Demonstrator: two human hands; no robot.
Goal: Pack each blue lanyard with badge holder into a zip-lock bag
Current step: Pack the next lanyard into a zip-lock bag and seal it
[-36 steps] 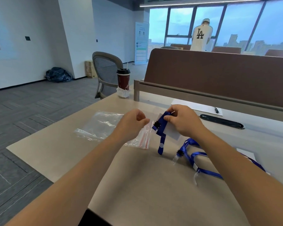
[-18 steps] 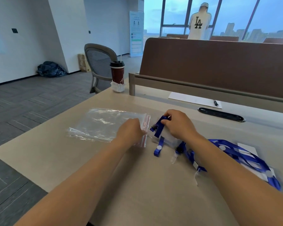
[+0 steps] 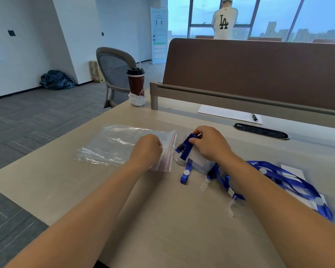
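Finding: the zip-lock bag lies flat on the surface toward its left edge, with the red zip strip facing the centre. The left hand rests on the bag just behind that strip. Its fingers are curled and appear to pinch the film, though the fingertips are hidden. The right hand grips a folded blue lanyard with its badge holder, just beside the bag mouth but apart from it. One strap end trails loose onto the surface.

Risks noted:
- It cannot be seen whether the mouth is open. If only the top layer is not separated, the bundle will likely butt against the strip and push the bag away.
- The film is thin and slack. A one-sided pinch may let the mouth collapse as the holder enters.
- The trailing strap end may stay outside and foul the seal.
- The fold is held by grip alone, so any easing of the fingers could let it spring apart.
- The spare lanyards, heaped toward the right edge, lie under the right forearm. One clip sits near the held holder and could be dragged along.
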